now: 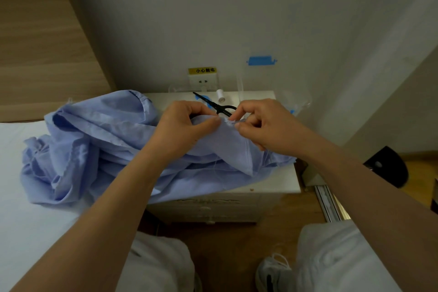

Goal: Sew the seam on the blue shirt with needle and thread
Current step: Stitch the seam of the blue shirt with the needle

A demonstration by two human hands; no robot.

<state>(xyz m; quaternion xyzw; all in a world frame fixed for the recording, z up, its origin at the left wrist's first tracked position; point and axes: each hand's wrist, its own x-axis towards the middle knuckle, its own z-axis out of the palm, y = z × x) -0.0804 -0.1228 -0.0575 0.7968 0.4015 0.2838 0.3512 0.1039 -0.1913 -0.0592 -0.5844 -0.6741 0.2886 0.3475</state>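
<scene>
Above the nightstand (pixel 279 180), right hand (pixel 263 123) seemingly pinches needle (pixel 229 121); left hand (pixel 182 125) grips shirt (pixel 94 140).

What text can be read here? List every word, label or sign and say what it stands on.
"小心触电": yellow label on the wall, just above the white socket.
Dark raised marks on the drawer front of the white cabinet: too blurred to read.
No text shows on the blue shirt, scissors or thread spool.
</scene>
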